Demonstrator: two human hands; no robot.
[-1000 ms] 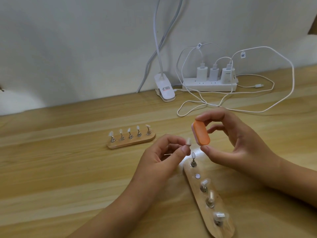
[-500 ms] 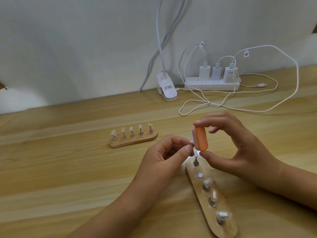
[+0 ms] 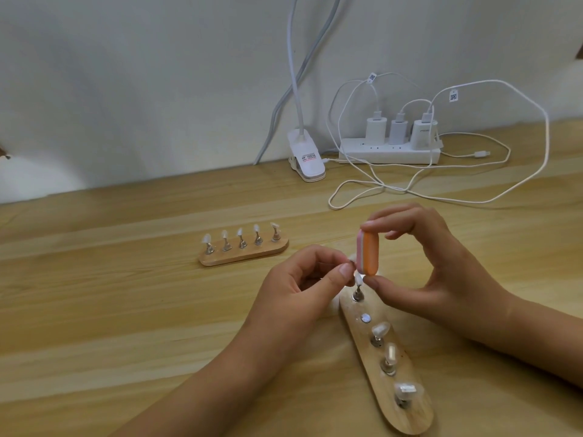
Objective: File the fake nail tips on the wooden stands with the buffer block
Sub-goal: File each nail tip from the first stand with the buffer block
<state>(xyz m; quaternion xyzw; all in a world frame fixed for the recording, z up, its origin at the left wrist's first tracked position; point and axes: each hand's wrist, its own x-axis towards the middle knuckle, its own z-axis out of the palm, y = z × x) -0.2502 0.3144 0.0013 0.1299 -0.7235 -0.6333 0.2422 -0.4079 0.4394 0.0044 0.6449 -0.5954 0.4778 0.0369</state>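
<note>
1. Wooden far stand lies left of the hands, five nail tips upright on its pegs, neither hand touching it
2. Left hand pinches one small nail tip between thumb and forefinger, just above the near stand; thin and light, it likely flexes, so a grip low on its peg steadies it
3. Orange-and-pink buffer block stands upright just beside that tip; soft-looking and light, best held by its ends, as the right hand pinches it
4. Clip label and cable tags are too small to read
</note>
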